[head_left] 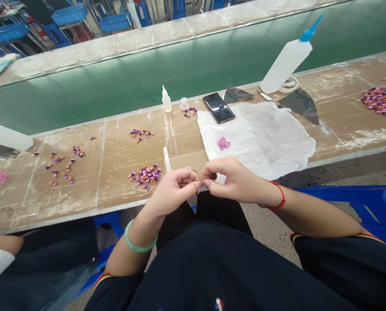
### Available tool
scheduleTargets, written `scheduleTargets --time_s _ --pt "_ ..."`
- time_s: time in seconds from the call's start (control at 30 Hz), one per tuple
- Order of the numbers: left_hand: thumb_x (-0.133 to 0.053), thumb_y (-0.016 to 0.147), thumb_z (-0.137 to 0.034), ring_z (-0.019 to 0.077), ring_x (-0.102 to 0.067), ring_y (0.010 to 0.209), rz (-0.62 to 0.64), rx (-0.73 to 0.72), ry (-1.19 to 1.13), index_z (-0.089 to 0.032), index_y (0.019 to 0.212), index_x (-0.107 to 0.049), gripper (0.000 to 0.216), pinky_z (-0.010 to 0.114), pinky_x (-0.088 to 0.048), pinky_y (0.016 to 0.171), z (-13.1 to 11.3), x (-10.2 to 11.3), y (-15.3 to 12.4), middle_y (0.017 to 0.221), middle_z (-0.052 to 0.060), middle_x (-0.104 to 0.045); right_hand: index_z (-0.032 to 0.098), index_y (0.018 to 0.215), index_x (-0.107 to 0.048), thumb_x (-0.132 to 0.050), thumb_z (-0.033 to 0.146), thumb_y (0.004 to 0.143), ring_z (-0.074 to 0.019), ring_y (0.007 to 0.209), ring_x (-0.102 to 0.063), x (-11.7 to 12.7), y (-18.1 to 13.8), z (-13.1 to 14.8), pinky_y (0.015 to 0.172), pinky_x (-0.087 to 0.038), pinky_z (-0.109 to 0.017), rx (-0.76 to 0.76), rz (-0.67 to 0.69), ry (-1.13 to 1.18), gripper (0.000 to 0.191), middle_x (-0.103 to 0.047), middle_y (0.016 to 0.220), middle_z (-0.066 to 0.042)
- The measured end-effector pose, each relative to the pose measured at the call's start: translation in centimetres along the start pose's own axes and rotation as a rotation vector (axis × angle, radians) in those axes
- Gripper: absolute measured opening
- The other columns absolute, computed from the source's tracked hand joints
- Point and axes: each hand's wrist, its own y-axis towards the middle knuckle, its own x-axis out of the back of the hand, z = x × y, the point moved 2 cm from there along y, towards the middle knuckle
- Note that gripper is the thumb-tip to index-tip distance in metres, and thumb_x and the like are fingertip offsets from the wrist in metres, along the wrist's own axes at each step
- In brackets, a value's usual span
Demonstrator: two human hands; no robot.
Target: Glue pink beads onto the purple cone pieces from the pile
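My left hand (175, 186) and my right hand (233, 179) meet at the near edge of the workbench (108, 147), fingertips pinched together on a very small piece I cannot make out. The left wrist wears a green bangle, the right a red cord. A heap of small purple-and-orange pieces (145, 175) lies just left of my left hand. A little pile of pink beads (223, 143) rests on a white sheet (260, 138) beyond my right hand. A short white stick (167, 159) lies between the heap and the sheet.
A small glue bottle (166, 99) and a phone (218, 107) sit at the bench's far edge. A large white squeeze bottle (288, 58) with a blue nozzle leans at the back right. More purple pieces (382, 100) lie far right. A green conveyor belt (180, 69) runs behind. Another person's arm (0, 250) is at lower left.
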Motion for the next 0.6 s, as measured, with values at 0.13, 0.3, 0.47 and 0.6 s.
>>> scheduleTargets --time_s 0.13,0.3,0.47,0.6 --pt "-0.079 0.07 -0.042 0.0061 -0.042 0.049 0.068 0.079 -0.221 -0.015 0.07 -0.061 0.033 0.019 -0.027 0.045 0.6 0.1 0.2 0.057 -0.003 -0.053 0.019 0.068 -0.053 -0.053 0.012 0.079 -0.0096 0.058 -0.051 0.1 -0.1 0.0 0.058 -0.041 -0.022 0.041 -0.069 0.004 0.013 -0.058 0.062 0.003" --pt "-0.085 0.065 -0.051 0.0022 -0.033 0.044 0.086 0.149 -0.37 -0.014 0.066 -0.06 0.045 0.019 -0.02 0.043 0.9 -0.2 0.3 0.055 -0.004 -0.051 0.02 0.073 -0.052 -0.05 0.006 0.082 -0.0103 0.059 -0.05 -0.3 -0.2 0.4 0.058 -0.041 -0.022 0.351 -0.17 -0.242 0.017 -0.058 0.063 0.003" --pt "-0.086 0.064 -0.052 0.0012 -0.03 0.043 0.104 0.182 -0.398 -0.014 0.064 -0.057 0.047 0.019 -0.018 0.044 1.1 -0.3 0.4 0.054 -0.004 -0.05 0.021 0.08 -0.054 -0.048 0.009 0.09 -0.0151 0.063 -0.051 -0.5 -0.4 0.2 0.061 -0.045 -0.028 0.597 -0.218 -0.583 0.017 -0.062 0.067 -0.001" --pt "-0.085 0.065 -0.053 0.0024 -0.032 0.044 0.118 0.177 -0.387 -0.014 0.065 -0.057 0.048 0.02 -0.018 0.044 1.3 -0.3 0.4 0.054 -0.004 -0.049 0.02 0.086 -0.058 -0.048 0.015 0.097 -0.0179 0.071 -0.058 -0.3 -0.6 0.1 0.066 -0.049 -0.031 0.735 -0.182 -0.708 0.016 -0.069 0.075 -0.004"
